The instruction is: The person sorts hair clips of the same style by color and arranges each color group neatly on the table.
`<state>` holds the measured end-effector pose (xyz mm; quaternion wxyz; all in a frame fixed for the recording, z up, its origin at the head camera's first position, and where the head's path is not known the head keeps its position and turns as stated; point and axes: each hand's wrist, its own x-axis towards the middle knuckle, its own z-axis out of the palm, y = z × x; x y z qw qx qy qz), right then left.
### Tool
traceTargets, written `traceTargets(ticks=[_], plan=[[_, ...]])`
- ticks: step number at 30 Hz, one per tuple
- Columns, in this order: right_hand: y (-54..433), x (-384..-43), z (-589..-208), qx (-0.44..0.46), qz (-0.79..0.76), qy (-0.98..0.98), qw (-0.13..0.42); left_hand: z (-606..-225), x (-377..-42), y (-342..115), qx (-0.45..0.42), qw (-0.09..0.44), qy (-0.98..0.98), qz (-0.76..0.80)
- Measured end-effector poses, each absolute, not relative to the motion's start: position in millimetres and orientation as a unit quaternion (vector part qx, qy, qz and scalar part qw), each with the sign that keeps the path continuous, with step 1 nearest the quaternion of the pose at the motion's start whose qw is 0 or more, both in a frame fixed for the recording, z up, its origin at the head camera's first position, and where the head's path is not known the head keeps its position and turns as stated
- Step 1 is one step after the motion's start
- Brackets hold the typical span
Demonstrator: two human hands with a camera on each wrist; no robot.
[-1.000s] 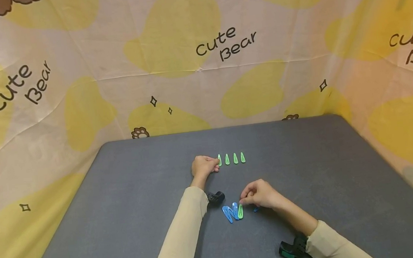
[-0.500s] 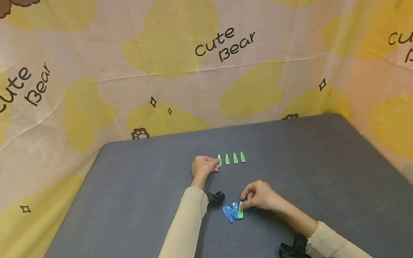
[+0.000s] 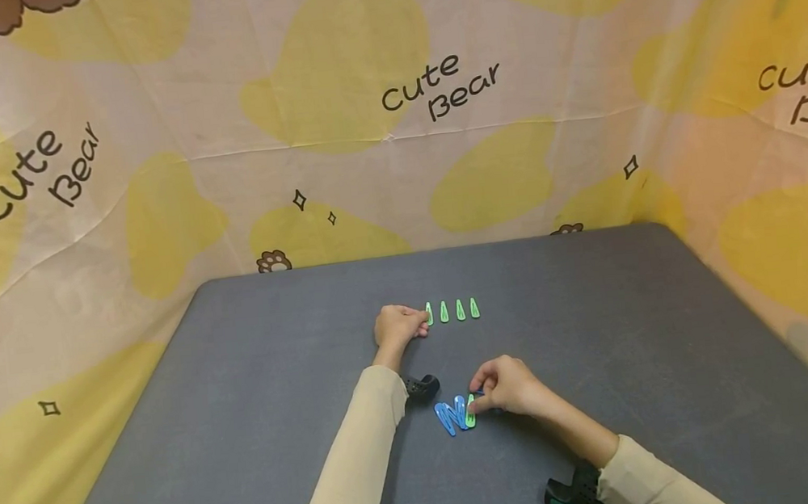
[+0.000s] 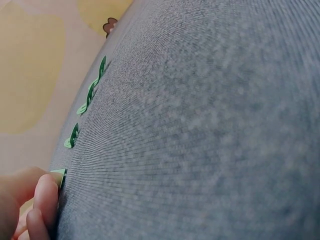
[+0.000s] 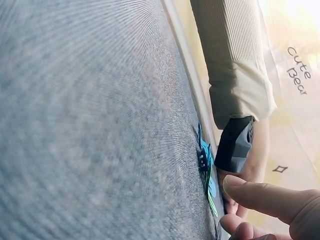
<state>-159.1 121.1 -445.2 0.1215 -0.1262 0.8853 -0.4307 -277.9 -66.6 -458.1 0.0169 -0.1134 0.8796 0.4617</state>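
Far out on the table, my left hand [image 3: 400,325] pinches the leftmost green snap hair clip [image 4: 61,175] between thumb and fingers. Three more green hair clips [image 3: 444,311] stretch to its right in a row. Nearer me, my right hand [image 3: 510,386] hovers low with its thumb overlapping a green hair clip [image 3: 470,420]. In the right wrist view, thumb and fingers stand apart with a gap between them. Blue hair clips [image 3: 445,420] lie just left of that green one. Part of another blue hair clip [image 3: 477,392] peeks out beneath the right hand, mostly hidden.
The dark grey table [image 3: 285,458] carries all the clips. A patterned cloth [image 3: 335,72] hangs behind it and along the sides. Black wrist cameras [image 3: 572,494] sit on both wrists; the left forearm [image 3: 354,460] runs along the left of the near clips.
My right hand has lowered slightly toward me, its thumb now over the near green clip, uncovering a bit of blue clip by the fingertips. My left hand stays in place.
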Motion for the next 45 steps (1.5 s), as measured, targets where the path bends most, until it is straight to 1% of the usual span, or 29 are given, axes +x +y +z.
traceTargets(ticks=[4,15,25,33,40,45], plan=[[120,-159,-444,-0.124,-0.427,0.888,0.116,-459,-278,-67,-0.116,0.014,0.883,0.454],[116,-157,-446,-0.096,-0.420,0.893,0.128,-461,-279,-66,-0.117,0.013,0.885,0.451],[114,-154,-447,-0.120,-0.419,0.893,0.116,-460,-279,-66,-0.119,0.014,0.888,0.445],[111,-152,-448,-0.112,-0.414,0.897,0.106,-460,-279,-66,-0.117,0.011,0.887,0.447],[108,-147,-447,-0.085,-0.398,0.909,0.090,-459,-279,-66,-0.115,0.012,0.883,0.455],[107,-145,-446,-0.057,-0.389,0.914,0.094,-460,-279,-66,-0.117,0.018,0.883,0.454]])
